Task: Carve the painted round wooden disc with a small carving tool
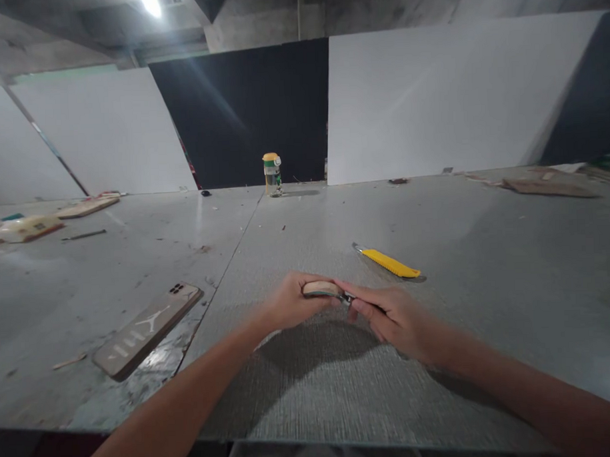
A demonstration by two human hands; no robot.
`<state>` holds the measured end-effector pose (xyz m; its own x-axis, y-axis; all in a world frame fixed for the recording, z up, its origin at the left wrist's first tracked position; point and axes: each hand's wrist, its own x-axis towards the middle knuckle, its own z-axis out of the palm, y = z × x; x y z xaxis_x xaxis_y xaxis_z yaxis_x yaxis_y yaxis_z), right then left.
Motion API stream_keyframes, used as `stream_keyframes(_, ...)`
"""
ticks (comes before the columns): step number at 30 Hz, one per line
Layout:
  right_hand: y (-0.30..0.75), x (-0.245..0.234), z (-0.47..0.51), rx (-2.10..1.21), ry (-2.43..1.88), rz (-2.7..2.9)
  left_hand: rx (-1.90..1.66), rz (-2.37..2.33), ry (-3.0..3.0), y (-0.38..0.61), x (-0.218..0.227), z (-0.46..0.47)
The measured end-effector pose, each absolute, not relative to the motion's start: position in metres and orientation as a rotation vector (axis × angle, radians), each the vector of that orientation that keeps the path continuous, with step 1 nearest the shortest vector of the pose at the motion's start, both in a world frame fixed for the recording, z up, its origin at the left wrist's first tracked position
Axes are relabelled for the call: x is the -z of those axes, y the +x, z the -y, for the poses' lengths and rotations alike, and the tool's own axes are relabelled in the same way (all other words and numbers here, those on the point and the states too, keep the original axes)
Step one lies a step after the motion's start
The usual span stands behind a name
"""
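Between my hands, just above the table [315, 395], is a small pale piece [321, 288] with a rounded top and a darker lower edge; it looks like wood. My left hand [295, 301] is closed around its left side. At its right end, my right hand [388, 312] pinches a small dark tool with a shiny metal tip [347, 297], which meets or nearly meets the piece. Fingers hide most of the tool, so its kind is unclear. Beyond my right hand lies a yellow utility knife [390, 262].
A phone [148, 330] lies left of my left arm. A bottle with a yellow lid [272, 175] stands at the back before a dark panel [251, 117]. A plastic bag [27, 228] and a thin rod [84, 235] lie far left, brown board pieces [548, 186] far right.
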<state>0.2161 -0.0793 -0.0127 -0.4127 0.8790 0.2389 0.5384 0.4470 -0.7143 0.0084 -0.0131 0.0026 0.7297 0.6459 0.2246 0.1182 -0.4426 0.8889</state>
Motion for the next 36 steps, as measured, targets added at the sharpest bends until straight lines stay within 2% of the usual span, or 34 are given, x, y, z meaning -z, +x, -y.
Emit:
stream_keyframes(8,0.21,0.014,0.084,-0.681,-1.148,2.114,-0.563,-0.525,1.909,0.014,0.004,0.019)
stream_keyframes(21,0.214,0.005,0.079,-0.674,-1.208,2.087,-0.657,-0.607,1.978,0.007,-0.003,0.011)
stream_keyframes(28,0.213,0.005,0.081,-0.836,-1.215,1.962,-0.639,-0.655,1.958,0.007,0.0,0.009)
stream_keyframes(36,0.213,0.006,0.08,-0.768,-1.198,2.023,-0.648,-0.639,1.952,0.007,0.0,0.01)
